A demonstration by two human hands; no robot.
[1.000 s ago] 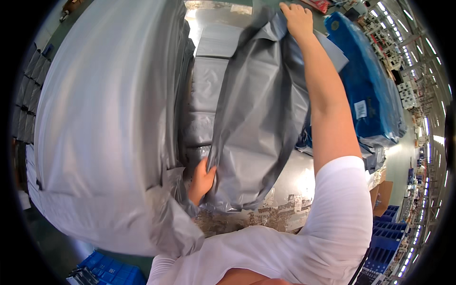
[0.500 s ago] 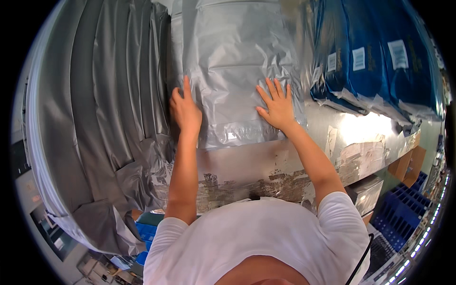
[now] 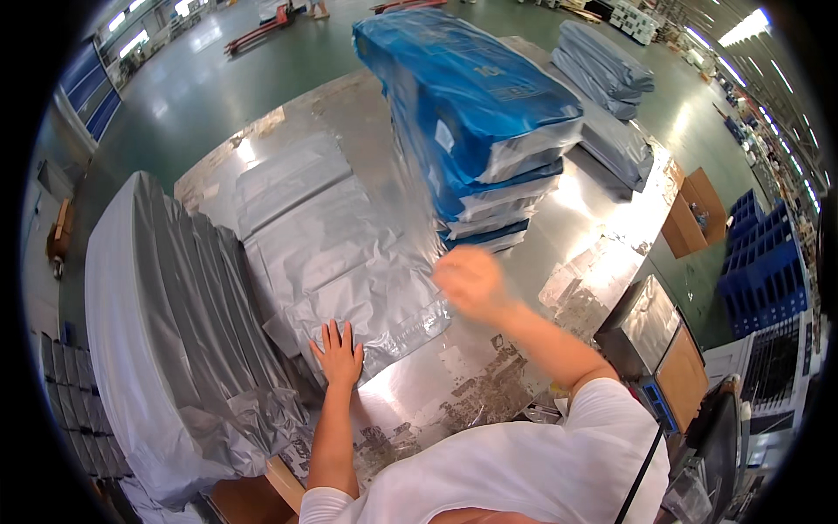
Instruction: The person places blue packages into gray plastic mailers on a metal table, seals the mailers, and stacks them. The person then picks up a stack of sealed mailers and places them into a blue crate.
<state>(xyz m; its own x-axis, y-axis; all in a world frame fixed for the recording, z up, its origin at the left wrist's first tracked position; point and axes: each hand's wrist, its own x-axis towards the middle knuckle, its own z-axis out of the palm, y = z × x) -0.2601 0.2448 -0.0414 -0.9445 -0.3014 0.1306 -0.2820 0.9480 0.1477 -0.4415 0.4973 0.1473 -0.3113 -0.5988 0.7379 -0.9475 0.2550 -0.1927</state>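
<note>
A wrinkled grey plastic bag [image 3: 349, 249] lies flat on the metal tabletop [image 3: 397, 406]. My left hand [image 3: 339, 356] rests open on its near left corner, fingers spread. Over its near right edge, my right hand [image 3: 471, 284] is raised and smeared by motion. Its fingers cannot be made out, nor whether anything is in them. Just beyond that hand stands a tall pile of blue plastic-wrapped packages [image 3: 476, 100] with pale ends. A high stack of folded grey plastic bags [image 3: 188, 332] rises along the left side, close beside my left forearm.
More grey packages [image 3: 602, 70] are piled at the table's far right. Off its right edge are an open cardboard box [image 3: 694, 214], a shiny metal box [image 3: 639, 323] and blue plastic crates [image 3: 764, 262]. A red pallet jack [image 3: 262, 31] stands on the green floor beyond.
My view has tilted up and shifted, bringing in the far table and floor. My right hand has lifted off the bag and blurred; the left hand still lies on the bag.
</note>
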